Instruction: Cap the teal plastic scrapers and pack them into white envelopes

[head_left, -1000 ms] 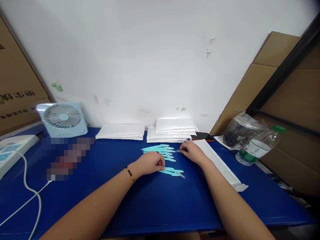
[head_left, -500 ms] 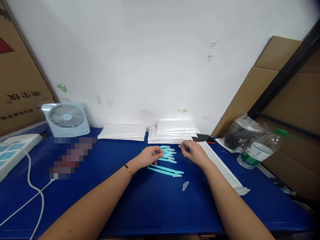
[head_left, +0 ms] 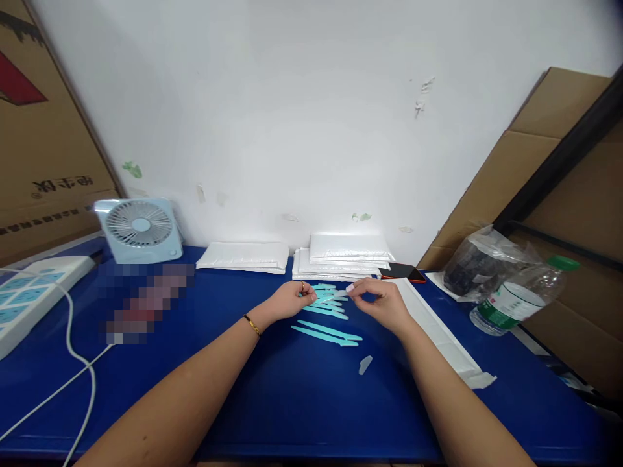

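Observation:
Several turquoise eyebrow razors (head_left: 335,315) lie in a loose pile on the blue table, with a pair (head_left: 327,333) set apart nearer me. My left hand (head_left: 292,299) is closed in a pinch on one razor at the left side of the pile; its blade end points right. My right hand (head_left: 379,301) pinches a small translucent blade cap (head_left: 346,290) between thumb and fingertips, at or close to that razor's tip. Whether the cap is on the blade I cannot tell. Another translucent cap (head_left: 365,364) lies on the table nearer me.
White padded mailers (head_left: 345,248) are stacked against the wall, more (head_left: 243,255) to their left. A long white mailer (head_left: 438,331) lies beside my right forearm. A phone (head_left: 403,272), bottle (head_left: 520,298), bagged dark item (head_left: 470,269), fan (head_left: 141,227), power strip (head_left: 41,292) and cables (head_left: 92,389) stand around.
My right hand has brought a translucent cap left towards the razor in my left hand. The razor and cap show more clearly between the hands. The view has shifted slightly.

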Action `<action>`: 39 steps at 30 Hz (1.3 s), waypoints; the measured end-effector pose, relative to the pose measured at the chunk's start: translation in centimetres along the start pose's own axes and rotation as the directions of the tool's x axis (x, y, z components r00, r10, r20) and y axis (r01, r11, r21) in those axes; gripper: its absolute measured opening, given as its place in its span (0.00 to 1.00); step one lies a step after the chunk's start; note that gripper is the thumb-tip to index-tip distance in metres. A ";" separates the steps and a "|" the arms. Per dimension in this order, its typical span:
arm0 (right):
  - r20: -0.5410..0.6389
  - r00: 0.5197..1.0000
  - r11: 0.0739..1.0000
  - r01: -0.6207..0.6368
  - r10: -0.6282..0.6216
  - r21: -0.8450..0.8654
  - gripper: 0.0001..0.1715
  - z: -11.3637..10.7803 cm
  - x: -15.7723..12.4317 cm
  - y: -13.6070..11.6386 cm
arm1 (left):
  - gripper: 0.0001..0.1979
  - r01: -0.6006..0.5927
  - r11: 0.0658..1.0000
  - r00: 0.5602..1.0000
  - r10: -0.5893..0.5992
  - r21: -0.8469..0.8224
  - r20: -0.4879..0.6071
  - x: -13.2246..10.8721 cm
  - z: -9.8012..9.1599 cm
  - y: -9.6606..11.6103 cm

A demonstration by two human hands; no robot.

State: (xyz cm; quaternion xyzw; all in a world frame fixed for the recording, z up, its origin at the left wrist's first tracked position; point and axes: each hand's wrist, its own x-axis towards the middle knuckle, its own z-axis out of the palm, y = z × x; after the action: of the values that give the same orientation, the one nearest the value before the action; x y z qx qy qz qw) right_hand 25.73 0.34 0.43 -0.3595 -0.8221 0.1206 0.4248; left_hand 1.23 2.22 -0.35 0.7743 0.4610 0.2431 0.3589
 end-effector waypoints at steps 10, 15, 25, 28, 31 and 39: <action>0.085 0.993 0.984 -0.092 0.080 0.151 0.08 0.0 0.1 0.1 | 0.16 -0.060 0.996 0.998 0.061 0.065 -0.017 0.2 -0.1 -0.6; 0.102 0.993 0.985 -0.079 0.064 0.152 0.07 0.1 0.1 0.1 | 0.16 -0.063 0.995 0.998 0.065 0.075 -0.022 0.2 0.0 -0.7; 0.142 0.989 0.986 -0.068 0.047 0.151 0.06 1.5 0.2 -0.8 | 0.17 -0.052 0.991 0.998 0.056 0.124 -0.024 0.2 1.0 -0.2; 0.132 0.988 0.987 -0.102 0.085 0.124 0.06 1.9 0.1 -0.2 | 0.16 -0.103 0.970 0.990 0.122 0.218 -0.074 0.2 1.1 -0.1; 0.110 0.980 0.985 -0.171 0.167 0.026 0.08 0.8 -0.1 1.6 | 0.14 -0.197 0.918 0.959 0.254 0.344 -0.127 0.1 1.0 -0.1; 0.218 0.867 0.835 -0.318 0.448 -0.449 0.09 -3.6 -1.3 6.2 | 0.09 -0.319 0.837 0.948 0.271 0.445 0.169 -0.5 1.5 0.3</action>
State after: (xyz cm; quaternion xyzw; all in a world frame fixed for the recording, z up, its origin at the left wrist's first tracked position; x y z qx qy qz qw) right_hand 32.08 3.43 -1.29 -0.5734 -0.7957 0.0899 0.1729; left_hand 2.26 1.19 -1.08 0.9105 0.3625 0.1387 0.1427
